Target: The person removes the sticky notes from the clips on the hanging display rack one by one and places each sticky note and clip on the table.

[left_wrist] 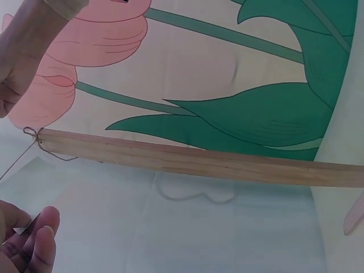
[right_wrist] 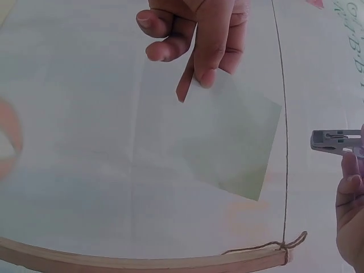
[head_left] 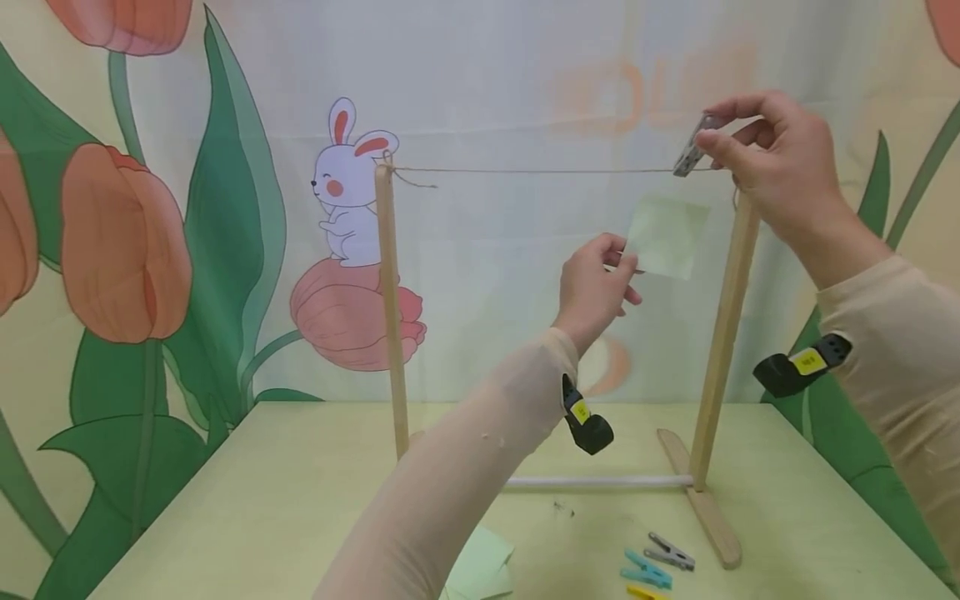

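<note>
A pale green square of paper (head_left: 670, 237) is pinched at its lower left corner by my left hand (head_left: 597, 279), just below a thin string (head_left: 525, 172). My right hand (head_left: 787, 154) holds a grey clothespin (head_left: 693, 148) between thumb and fingers, tilted, with its lower tip by the string near the right post. In the right wrist view the paper (right_wrist: 233, 139) hangs beside the string (right_wrist: 285, 170), apart from it, and the clothespin (right_wrist: 335, 140) is on the string's other side. Only fingertips of the left hand (left_wrist: 28, 239) show in the left wrist view.
The string runs between two wooden posts (head_left: 726, 350), (head_left: 390, 308) joined low down by a white rod (head_left: 600, 482). On the table (head_left: 247, 500) lie more green paper sheets (head_left: 480, 562), a grey clothespin (head_left: 670, 552), a blue clothespin (head_left: 647, 570) and a yellow one (head_left: 645, 592).
</note>
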A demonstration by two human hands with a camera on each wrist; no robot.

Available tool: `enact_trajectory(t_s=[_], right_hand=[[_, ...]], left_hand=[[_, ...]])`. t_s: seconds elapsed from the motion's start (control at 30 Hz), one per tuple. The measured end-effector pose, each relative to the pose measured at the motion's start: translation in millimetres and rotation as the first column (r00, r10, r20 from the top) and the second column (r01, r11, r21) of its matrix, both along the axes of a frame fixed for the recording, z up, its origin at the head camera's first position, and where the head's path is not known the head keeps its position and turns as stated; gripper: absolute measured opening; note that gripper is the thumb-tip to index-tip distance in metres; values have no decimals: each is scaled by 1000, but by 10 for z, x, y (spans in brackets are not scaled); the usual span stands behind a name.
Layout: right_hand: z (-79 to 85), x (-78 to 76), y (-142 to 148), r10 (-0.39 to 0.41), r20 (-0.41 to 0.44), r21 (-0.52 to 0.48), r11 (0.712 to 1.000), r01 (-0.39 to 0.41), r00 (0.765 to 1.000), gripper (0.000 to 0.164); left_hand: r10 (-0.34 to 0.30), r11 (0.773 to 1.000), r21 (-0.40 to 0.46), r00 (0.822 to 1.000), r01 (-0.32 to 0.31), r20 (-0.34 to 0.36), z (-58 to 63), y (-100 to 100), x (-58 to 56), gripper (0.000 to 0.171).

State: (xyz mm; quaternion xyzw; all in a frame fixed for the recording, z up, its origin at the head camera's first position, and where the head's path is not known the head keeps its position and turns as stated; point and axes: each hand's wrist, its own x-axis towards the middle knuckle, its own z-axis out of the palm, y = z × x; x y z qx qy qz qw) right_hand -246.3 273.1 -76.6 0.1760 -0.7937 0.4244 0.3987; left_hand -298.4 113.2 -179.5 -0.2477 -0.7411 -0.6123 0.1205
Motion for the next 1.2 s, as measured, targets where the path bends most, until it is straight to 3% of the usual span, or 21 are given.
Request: enact_trajectory(t_s=[0.33, 0.87, 1.2], right_hand=[[-53, 37, -24, 67, 21, -14, 998, -66, 998, 19], [-235, 94, -31, 48, 64, 24, 998, -50, 997, 25], [-372, 150, -53, 60, 39, 40, 997, -62, 997, 24]], left_hand=[[-15, 1000, 4, 1000, 15, -16, -51, -175, -4, 14], [-33, 999, -17, 997, 32, -65, -169, -456, 2, 18], [-12, 1000, -10, 997, 11, -70, -264, -667, -7, 22]])
